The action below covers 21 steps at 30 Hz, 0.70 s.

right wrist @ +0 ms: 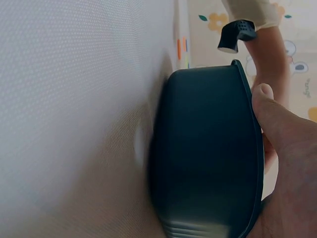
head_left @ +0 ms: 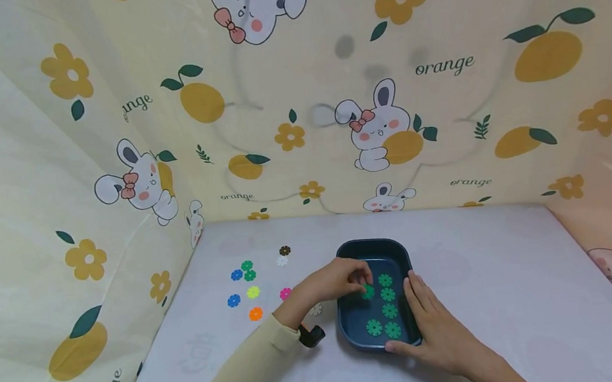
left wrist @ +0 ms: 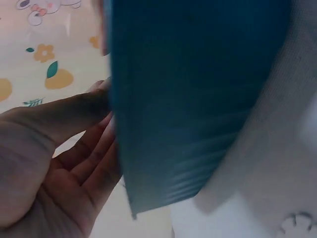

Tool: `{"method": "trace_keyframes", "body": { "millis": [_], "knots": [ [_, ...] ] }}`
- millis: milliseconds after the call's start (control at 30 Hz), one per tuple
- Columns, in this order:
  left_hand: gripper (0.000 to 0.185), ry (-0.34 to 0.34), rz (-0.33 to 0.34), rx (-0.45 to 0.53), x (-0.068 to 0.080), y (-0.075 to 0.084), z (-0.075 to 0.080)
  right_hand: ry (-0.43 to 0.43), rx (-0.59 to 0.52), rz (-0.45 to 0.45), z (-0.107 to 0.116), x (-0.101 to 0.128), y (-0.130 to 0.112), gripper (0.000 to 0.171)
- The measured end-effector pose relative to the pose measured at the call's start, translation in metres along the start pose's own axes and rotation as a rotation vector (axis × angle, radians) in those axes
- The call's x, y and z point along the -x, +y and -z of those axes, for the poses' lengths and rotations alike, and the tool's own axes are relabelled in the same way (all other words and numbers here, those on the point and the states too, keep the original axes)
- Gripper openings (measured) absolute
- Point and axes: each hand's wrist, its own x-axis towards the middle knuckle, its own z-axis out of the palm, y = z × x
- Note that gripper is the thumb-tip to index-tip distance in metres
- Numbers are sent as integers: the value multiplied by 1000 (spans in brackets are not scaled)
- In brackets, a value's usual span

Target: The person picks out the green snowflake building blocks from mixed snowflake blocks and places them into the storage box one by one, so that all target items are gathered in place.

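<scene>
1. Two bare hands work at a dark blue tray [head_left: 396,250] that sits near the middle of the tabletop [head_left: 518,293], slightly toward the near edge.
2. Left hand [head_left: 329,282] reaches over the tray's left rim, fingers curled and pinching a green flower-shaped disc [head_left: 369,291] just above the tray floor. It seems to be lowering the disc into line with the others.
3. Right hand [head_left: 438,326] lies along the tray's right wall, fingers straight and thumb at the near corner, apparently bracing the tray so it does not slide.
4. Five more green discs [head_left: 389,311] lie flat inside the tray in rough rows; its far end is bare.
5. Loose coloured discs [head_left: 250,284], blue, green, yellow, orange, pink, brown and white, are scattered toward the left edge of the tabletop, well apart from the tray.
6. Right of the tray the tabletop is bare up to its edge; printed cloth walls [head_left: 439,77] close in the far side and both flanks.
</scene>
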Motion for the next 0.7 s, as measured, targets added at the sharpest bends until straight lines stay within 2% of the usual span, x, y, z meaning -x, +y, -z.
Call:
{"method": "trace_keyframes", "body": {
  "millis": [333,467,700],
  "knots": [
    [9,-135,-31,-76,-19,-3,-19,-13,0,-1,1,0,1,135],
    [11,-165,-6,-108,-24,-2,-23,-24,-14,-7,2,0,0,135],
    [12,-180,60,-208,-25,5,-29,-19,-12,-6,3,0,0,133]
  ]
}}
